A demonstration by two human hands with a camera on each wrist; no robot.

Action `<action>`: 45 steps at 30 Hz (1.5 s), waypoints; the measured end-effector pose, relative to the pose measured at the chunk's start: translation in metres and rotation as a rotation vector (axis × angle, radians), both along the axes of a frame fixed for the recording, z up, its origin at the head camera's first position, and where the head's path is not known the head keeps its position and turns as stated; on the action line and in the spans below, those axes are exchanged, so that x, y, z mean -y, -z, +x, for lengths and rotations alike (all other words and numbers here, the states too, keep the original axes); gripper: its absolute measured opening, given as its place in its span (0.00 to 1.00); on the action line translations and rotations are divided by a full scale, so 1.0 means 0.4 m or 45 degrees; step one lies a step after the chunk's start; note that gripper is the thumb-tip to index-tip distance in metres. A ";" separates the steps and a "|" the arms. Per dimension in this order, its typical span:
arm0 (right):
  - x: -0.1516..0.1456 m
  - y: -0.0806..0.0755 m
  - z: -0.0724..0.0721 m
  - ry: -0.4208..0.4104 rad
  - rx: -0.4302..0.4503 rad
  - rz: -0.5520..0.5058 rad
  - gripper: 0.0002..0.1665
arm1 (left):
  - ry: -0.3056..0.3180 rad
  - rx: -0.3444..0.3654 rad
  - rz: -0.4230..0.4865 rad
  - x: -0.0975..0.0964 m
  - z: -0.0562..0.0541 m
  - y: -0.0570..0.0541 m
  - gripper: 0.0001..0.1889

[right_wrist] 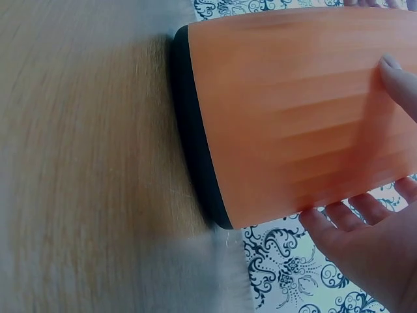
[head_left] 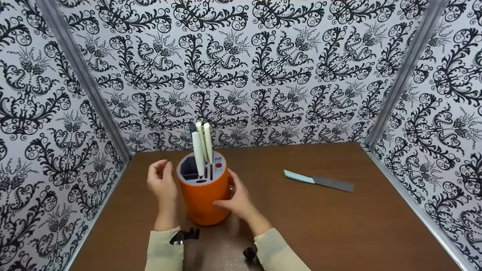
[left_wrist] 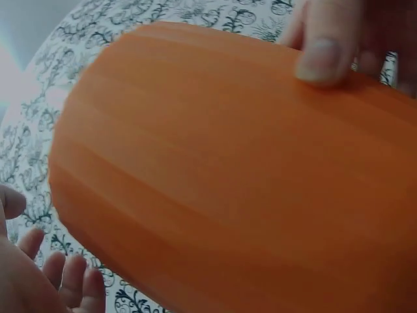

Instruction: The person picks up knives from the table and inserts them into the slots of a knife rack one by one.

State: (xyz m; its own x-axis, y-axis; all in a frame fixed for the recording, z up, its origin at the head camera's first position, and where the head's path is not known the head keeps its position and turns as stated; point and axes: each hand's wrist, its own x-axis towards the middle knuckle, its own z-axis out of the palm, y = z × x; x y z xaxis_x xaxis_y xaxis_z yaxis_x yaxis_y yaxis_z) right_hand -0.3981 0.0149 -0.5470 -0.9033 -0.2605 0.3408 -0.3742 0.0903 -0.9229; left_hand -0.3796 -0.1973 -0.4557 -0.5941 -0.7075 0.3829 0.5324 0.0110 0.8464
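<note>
orange knife holder point(head_left: 203, 195) upright on brown table point(head_left: 339, 226), near the front edge and left of centre, black base point(right_wrist: 195, 130) flat on the wood. held three pale handles point(head_left: 201, 148) standing in slots of the grey top point(head_left: 188, 167), leaning slightly left. right hand point(head_left: 235, 199) wrapped around the holder's right side, thumb across the front and fingers point(right_wrist: 345, 215) curled behind, gripping it. left hand point(head_left: 162, 180) just beside the holder's left side, fingers point(left_wrist: 71, 280) relaxed and loosely bent, holding nothing; could not tell whether touching the holder. cream sleeves point(head_left: 163, 250) on both forearms. loose knife point(head_left: 318, 180) with light blue handle and grey blade flat on the table, well apart to the right, blade pointing right. black-and-white patterned walls point(head_left: 263, 75) on three sides, with grey corner strips point(head_left: 83, 75).
</note>
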 end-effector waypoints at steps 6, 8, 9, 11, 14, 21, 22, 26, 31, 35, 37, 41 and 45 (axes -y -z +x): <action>-0.008 0.000 -0.002 0.002 0.003 0.009 0.67 | 0.108 0.098 -0.008 -0.023 0.001 0.024 0.09; -0.010 -0.002 -0.003 0.004 0.005 0.001 0.67 | 0.169 0.103 0.015 -0.028 0.001 0.033 0.12; -0.010 -0.003 -0.004 0.005 0.004 -0.005 0.67 | 0.200 0.100 0.025 -0.030 0.000 0.037 0.13; -0.010 -0.004 -0.005 0.004 0.007 -0.023 0.67 | 0.266 0.095 0.039 -0.033 0.000 0.045 0.16; -0.008 -0.003 -0.005 -0.003 0.012 -0.048 0.68 | 0.314 0.115 -0.006 -0.035 -0.003 0.057 0.19; -0.007 0.001 -0.002 0.007 0.020 0.007 0.66 | 0.294 0.143 -0.110 -0.035 -0.012 0.084 0.24; -0.007 0.001 -0.002 0.004 0.018 0.007 0.66 | 0.294 0.133 -0.104 -0.034 -0.013 0.087 0.24; -0.007 0.001 -0.004 -0.010 -0.001 -0.004 0.67 | 0.313 0.086 -0.082 -0.034 -0.019 0.102 0.24; -0.005 -0.002 0.000 -0.017 -0.005 -0.008 0.67 | 0.335 0.018 -0.104 -0.032 -0.019 0.115 0.24; -0.004 0.000 0.001 -0.015 -0.006 -0.016 0.66 | 0.338 0.011 -0.126 -0.031 -0.018 0.120 0.24; -0.003 0.000 0.001 -0.013 -0.009 -0.019 0.66 | 0.343 0.022 -0.128 -0.031 -0.020 0.122 0.24; -0.003 -0.003 0.003 -0.008 -0.004 -0.012 0.66 | 0.356 0.021 -0.126 -0.030 -0.027 0.130 0.24; -0.005 -0.006 0.005 0.002 0.003 -0.002 0.66 | 0.397 -0.004 -0.115 -0.030 -0.030 0.138 0.25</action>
